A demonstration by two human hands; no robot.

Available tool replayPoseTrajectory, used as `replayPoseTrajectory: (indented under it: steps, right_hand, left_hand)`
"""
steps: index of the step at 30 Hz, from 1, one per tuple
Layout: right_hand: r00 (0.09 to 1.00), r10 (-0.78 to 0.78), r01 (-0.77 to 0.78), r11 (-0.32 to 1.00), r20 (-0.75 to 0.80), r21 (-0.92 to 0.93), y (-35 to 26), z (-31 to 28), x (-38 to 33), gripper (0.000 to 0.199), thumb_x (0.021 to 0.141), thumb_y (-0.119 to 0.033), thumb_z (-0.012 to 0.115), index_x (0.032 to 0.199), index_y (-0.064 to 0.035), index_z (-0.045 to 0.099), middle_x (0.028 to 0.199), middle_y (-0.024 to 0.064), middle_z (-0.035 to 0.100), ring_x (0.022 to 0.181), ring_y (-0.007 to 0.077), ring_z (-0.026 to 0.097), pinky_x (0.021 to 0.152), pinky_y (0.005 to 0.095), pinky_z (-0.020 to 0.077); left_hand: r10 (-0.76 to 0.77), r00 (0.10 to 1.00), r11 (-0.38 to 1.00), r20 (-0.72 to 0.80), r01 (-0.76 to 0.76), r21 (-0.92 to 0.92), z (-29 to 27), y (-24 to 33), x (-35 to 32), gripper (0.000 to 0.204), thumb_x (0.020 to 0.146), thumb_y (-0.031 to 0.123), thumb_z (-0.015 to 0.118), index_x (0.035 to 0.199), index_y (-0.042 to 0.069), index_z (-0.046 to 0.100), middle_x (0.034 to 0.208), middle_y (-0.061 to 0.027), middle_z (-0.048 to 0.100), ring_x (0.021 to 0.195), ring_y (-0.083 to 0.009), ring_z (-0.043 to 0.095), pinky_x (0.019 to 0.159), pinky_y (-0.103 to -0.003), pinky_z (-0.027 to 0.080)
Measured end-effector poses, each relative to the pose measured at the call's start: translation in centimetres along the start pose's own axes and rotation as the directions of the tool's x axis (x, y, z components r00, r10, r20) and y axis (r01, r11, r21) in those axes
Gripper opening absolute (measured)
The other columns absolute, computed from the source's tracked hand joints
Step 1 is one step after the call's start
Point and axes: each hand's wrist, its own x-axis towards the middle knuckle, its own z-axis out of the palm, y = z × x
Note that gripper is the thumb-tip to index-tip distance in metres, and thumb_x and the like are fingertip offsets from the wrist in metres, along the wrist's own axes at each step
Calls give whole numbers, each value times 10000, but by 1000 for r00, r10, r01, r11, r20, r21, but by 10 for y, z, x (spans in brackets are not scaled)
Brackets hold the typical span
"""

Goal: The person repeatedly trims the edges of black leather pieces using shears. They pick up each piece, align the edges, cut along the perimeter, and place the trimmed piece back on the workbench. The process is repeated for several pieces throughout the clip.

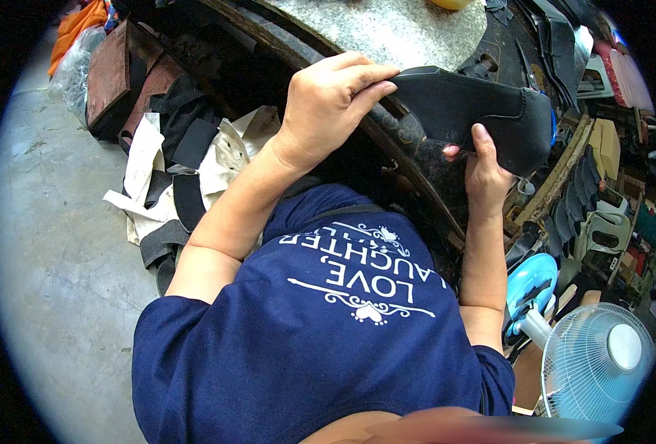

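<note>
The round stone-topped table (387,29) curves across the top of my view, its dark worn rim (409,159) running down toward my chest, and heaps of black cut pieces (183,133) lie on the concrete floor (54,244) off to my left. A pale blue fan (594,362) stands low at my right.

Above that rim I hold a black shoe upper (476,111), flat and curved, with its long axis running left to right and dipping a little toward the right. My left hand (328,103) closes over its left end, fingers laid along the top edge and pinching it. My right hand (487,174) comes up from underneath near the middle, thumb pressed on the face, the other fingers hidden behind. So the piece spans between both hands, the wider heel end jutting out beyond my right thumb, away from my left hand.
</note>
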Motion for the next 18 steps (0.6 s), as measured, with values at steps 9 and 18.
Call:
replayPoseTrajectory:
  steps: [9, 18]
  right_hand:
    - [1000, -4, 5, 999, 28, -33, 4, 1, -2, 162, 923, -31, 609, 1071, 32, 631, 907, 134, 674, 598, 208, 652, 490, 293, 568]
    - [1000, -1, 2, 1000, 24, -27, 3, 1, -1, 182, 920, -23, 607, 1093, 31, 621, 908, 136, 673, 611, 208, 654, 497, 285, 569]
  left_hand:
    - [-226, 965, 961, 136, 244, -134, -1, -2, -1, 128, 813, 49, 725, 938, 18, 720, 825, -86, 679, 743, -152, 643, 680, -252, 490]
    - [20, 999, 998, 35, -21, 56, 5, 1, 7, 84, 800, 138, 720, 846, 67, 713, 792, -74, 672, 736, -251, 660, 669, -324, 522]
